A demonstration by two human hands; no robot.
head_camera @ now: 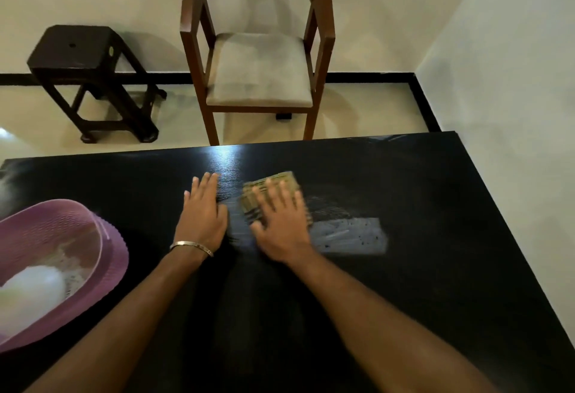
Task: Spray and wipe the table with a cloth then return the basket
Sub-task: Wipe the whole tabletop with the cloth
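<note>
Cloth: a folded, tan-green cloth [270,193] lies flat on the black table [435,268], under the fingers of the right hand [281,224], placed there, it seems, so the palm can drive it across the surface.

Right hand: fingers spread and straight, pressing down on the cloth rather than pinching it; the wrist is low and the forearm reaches in from the table's near edge. The cloth's outline is blurred, which suggests a wiping stroke.

Left hand: the left hand [203,215] rests just left of the cloth, apart from it, flat on the table with fingers straight and close together, holding nothing (likely a brace while the other hand works). A metal bracelet [191,246] circles its wrist.

Wet patch: a pale streaked smear [350,235] sits just right of the cloth, touching the right hand's edge; judged to be spray not yet wiped away.

Basket: the purple mesh basket [109,243] stands well left of the cloth, at the table's left side, kept clear of the wiping area. Something white [32,291] lies in it, too blurred to name.

Beyond the cloth: a wooden chair [258,69] with a grey seat faces the table's far edge; a dark stool [90,81] stands to its left.

Stage: wiping appears under way; returning the basket is not yet done.
</note>
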